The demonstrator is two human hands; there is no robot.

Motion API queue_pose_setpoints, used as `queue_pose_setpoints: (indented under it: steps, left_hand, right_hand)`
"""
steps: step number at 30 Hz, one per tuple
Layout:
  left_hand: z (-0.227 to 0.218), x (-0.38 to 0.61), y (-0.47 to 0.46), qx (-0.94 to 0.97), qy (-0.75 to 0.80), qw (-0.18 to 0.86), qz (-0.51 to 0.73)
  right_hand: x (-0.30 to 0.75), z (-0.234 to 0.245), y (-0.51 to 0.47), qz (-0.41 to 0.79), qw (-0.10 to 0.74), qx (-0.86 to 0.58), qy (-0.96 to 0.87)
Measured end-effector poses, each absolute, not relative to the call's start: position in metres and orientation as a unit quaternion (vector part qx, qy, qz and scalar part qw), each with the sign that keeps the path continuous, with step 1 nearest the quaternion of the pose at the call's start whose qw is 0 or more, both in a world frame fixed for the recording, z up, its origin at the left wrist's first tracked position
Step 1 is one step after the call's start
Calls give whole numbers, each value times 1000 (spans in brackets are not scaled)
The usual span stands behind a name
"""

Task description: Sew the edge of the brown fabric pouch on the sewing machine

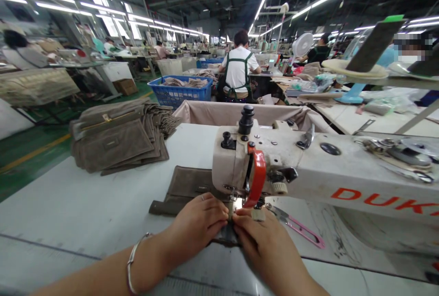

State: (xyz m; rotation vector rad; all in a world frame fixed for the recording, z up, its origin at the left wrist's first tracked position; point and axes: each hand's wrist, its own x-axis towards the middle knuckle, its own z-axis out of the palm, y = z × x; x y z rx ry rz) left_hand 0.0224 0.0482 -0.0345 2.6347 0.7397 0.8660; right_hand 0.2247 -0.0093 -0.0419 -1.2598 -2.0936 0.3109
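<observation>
Red-orange capitals on the arm of my white metal sewing machine (318, 161) read "DUK", with another letter cut off by the edge of my view. A small label sits on the flat grey-brown fabric piece (188, 179) under the needle, but its letters are too small to read. The piece lies on the white sewing table (113, 209), between the far edge and the near one, where fine ruled marks run along the surface.

My left hand (204, 218) has its fingertips and thumb closed on the near part of the piece, just left of the needle. My right hand (262, 232) grips it from the other side, finger and thumb together, the two sets of fingertips almost meeting. Just beside my right hand lie thread snips with a pink handle (305, 232).

At the table's far left corner rests a thick stack of grey-brown fabric panels (116, 142); the top one carries a gold-coloured zip and a small patch, its marking unreadable.

Beyond the far edge stands a trough of pale pink cloth (206, 110). Past it, toward the left, a blue plastic crate with slotted walls (178, 98) holds a heap of brownish fabric pieces (185, 82).
</observation>
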Motion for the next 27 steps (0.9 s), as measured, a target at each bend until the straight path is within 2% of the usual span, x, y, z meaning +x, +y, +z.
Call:
queue_pose_setpoints:
  steps: [11,27]
  left_hand:
    - [-25,34,67,908,277,117,292]
    - [-31,33,74,906,310,130,255]
  right_hand:
    - [225,-41,3,37,327,-503,-799]
    - [224,-49,7,16,331,-519,-788]
